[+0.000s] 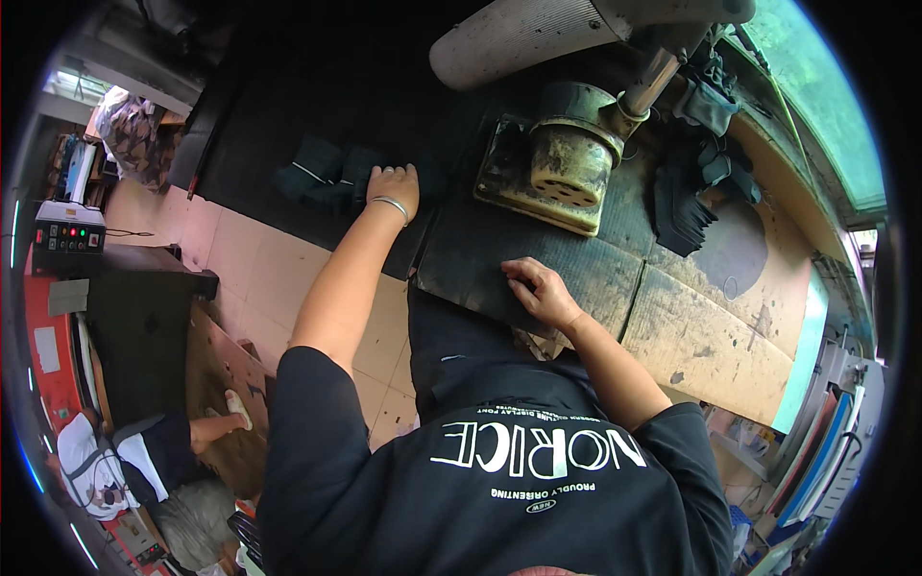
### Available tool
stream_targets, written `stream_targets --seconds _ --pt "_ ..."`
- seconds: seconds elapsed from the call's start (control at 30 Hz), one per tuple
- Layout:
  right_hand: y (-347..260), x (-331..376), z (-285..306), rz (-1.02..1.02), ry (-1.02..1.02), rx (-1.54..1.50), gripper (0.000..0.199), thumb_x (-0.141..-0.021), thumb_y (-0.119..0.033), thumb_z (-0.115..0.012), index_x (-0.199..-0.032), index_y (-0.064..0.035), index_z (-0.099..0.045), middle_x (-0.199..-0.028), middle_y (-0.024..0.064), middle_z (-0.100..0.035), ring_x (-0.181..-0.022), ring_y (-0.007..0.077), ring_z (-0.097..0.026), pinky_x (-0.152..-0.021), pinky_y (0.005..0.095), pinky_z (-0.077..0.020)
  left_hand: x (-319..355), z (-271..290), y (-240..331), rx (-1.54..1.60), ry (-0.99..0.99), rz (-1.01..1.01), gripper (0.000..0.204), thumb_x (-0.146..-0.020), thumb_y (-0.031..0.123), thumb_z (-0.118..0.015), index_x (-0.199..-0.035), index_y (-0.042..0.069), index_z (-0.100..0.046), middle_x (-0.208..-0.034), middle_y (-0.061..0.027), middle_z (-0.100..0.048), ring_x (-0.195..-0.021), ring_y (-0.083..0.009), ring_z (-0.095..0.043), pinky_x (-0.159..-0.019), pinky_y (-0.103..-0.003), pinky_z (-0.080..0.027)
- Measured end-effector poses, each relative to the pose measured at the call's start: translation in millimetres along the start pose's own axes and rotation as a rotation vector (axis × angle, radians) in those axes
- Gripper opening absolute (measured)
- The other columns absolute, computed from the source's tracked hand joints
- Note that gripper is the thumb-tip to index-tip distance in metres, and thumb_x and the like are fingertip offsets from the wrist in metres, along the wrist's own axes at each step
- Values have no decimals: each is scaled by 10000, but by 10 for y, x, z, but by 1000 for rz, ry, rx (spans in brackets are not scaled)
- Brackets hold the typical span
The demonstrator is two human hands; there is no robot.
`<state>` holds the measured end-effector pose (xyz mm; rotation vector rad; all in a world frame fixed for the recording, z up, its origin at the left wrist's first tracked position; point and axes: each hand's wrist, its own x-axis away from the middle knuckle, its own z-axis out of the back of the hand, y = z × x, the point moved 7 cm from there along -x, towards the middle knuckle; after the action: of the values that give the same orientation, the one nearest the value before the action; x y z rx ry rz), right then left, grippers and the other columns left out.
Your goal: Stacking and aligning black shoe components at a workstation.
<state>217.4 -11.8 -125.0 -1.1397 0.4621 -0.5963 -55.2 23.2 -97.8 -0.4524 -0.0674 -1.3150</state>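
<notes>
Left hand (394, 184) rests flat, fingers spread, on dark folded fabric pieces (322, 175) at eleven o'clock; right hand (538, 288), fingers curled, presses the matte black sheet (480, 259).

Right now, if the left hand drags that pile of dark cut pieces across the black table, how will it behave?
The pile of dark pieces looks thin and floppy, so it would probably sag and fan apart, not slide as one block. The left hand rests only at its edge. The pieces seem light; the black table may grip them.
</notes>
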Motion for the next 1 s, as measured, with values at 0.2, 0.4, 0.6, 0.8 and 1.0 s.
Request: stream_targets --seconds 0.2,0.4,0.6,0.8,1.0 --pt "-11 23 18 33 0 -16 271 -868 -11 -591 -1138 -10 -611 -1048 133 -621 -939 287 -651 -794 334 -539 -27 164 -131 -181 48 -60 263 -892 90 -485 -1131 90 -594 -1077 -68 -653 -1098 -229 -585 -986 -415 -368" --pt "-42 -7 46 79 -1 7 271 -854 7 -582 -1122 -17 -613 -1028 129 -619 -921 299 -645 -774 348 -542 143 129 -100 -144 188 -181 260 -888 83 -477 -1118 116 -594 -1016 -58 -640 -1046 -230 -591 -1075 -447 -302" --pt "-71 2 48 102 17 26 264 -847 17 -573 -1104 -25 -616 -1018 129 -619 -910 309 -640 -769 356 -540 81 194 -18 -273 8 -272 324 -908 88 -462 -1202 136 -591 -1060 -38 -647 -1103 -211 -579 -1170 -482 -173" --pt "-83 8 5 116 28 62 258 -840 6 -585 -1092 -37 -623 -1020 123 -627 -923 320 -633 -789 367 -532 -112 -122 -101 -290 19 -229 349 -917 116 -463 -1253 117 -560 -1237 -69 -591 -1266 -241 -474 -1173 -495 -144" --pt "-90 -28 19 139 30 97 251 -838 -7 -594 -1086 -36 -624 -1026 127 -628 -949 333 -621 -815 383 -520 -326 -295 -64 -318 108 -78 418 -940 149 -427 -1348 69 -469 -1477 -105 -400 -1436 -251 -251 -1181 -463 -118"
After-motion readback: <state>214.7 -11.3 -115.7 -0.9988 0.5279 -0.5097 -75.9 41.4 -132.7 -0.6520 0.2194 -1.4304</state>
